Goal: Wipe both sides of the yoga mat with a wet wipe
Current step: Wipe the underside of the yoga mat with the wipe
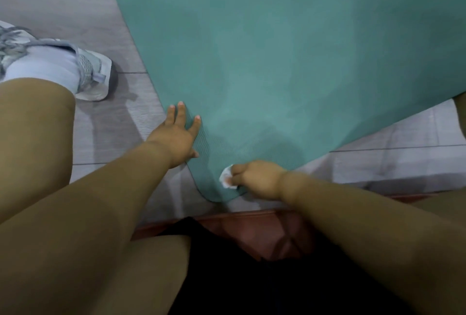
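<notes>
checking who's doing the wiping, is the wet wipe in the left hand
No, the crumpled white wet wipe is pinched in the right hand, while the left hand presses flat on the teal foam yoga mat.

Perhaps home: tiled floor

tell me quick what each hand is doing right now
Left hand: open, fingers flat on the teal foam yoga mat.
Right hand: closed around a crumpled white wet wipe.

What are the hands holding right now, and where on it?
The right hand grips a bunched wet wipe, only its left end showing. The left hand holds nothing, pressing flat on the yoga mat edge.
</notes>
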